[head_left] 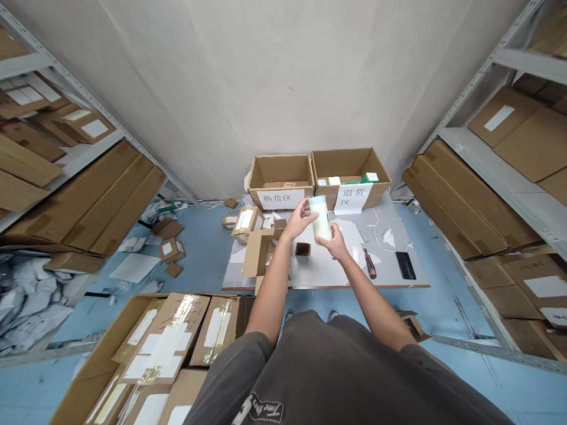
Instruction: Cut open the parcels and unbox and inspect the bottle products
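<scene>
Both my hands grip one pale cylindrical container with a light blue top (321,219), tilted above the table. My left hand (300,219) wraps round its upper left side. My right hand (333,241) holds it near the lower end. Just below, a small open-topped box (303,251) stands on the grey table (319,276). To the left of it lies an opened cardboard carton (254,254) with its flaps spread, partly hidden by my left forearm.
Two labelled cardboard bins (280,171) (345,162) stand at the table's back. A red and black box cutter (369,264) and a phone (405,265) lie at right. A large carton of parcels (168,342) is at lower left. Shelves (522,195) flank both sides.
</scene>
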A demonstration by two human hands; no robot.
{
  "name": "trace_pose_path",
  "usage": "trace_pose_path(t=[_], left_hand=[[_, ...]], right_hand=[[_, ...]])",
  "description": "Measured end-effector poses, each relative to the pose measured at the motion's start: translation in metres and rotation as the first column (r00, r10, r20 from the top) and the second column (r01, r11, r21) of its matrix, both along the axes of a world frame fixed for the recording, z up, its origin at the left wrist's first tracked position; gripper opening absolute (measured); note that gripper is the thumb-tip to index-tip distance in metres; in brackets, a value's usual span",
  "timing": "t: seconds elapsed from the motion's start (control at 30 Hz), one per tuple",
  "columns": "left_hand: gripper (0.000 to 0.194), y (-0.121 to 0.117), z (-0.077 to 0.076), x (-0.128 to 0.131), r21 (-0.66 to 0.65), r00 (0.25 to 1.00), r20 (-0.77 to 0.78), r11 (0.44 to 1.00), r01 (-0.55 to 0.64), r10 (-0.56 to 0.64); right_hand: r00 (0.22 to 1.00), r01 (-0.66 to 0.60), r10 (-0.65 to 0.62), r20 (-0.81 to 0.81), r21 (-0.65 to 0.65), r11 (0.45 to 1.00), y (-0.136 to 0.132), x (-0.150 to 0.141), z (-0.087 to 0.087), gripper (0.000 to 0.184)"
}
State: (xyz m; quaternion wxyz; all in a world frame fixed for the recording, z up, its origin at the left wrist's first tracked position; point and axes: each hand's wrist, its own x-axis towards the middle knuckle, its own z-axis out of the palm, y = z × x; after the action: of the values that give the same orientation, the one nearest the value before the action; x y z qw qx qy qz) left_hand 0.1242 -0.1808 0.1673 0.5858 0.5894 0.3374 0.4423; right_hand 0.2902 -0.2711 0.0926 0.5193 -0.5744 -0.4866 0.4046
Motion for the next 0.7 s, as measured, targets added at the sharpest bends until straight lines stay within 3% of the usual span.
trace_pose_path(t=[0.13,0.23,0.43,0.7], left_hand=[[0.086,-0.017,-0.003,0.007,0.012,0.999,0.036,1.000,-0.010,0.009],[0.083,-0.022,-0.003,0.007,-0.021,0.996,0.089,1.000,0.016,-0.014],[0.087,-0.022,-0.006,-0.011,-0.061,0.994,0.101,0.997,0.044,-0.038],[0.095,-0.024,-0.010,-0.017,-0.035,0.991,0.121,0.998,0.055,-0.050]], right_hand=[[0.976,0.135,-0.129,0.173,-0.021,0.991,-0.006,-0.010,0.016,0.068],[0.973,0.125,-0.122,0.198,-0.005,0.992,-0.012,-0.015,0.024,0.071],[0.992,-0.107,0.112,-0.059,0.090,0.990,-0.019,-0.017,0.022,0.070],[0.959,-0.182,0.190,-0.211,0.059,0.982,-0.021,-0.016,0.025,0.074]])
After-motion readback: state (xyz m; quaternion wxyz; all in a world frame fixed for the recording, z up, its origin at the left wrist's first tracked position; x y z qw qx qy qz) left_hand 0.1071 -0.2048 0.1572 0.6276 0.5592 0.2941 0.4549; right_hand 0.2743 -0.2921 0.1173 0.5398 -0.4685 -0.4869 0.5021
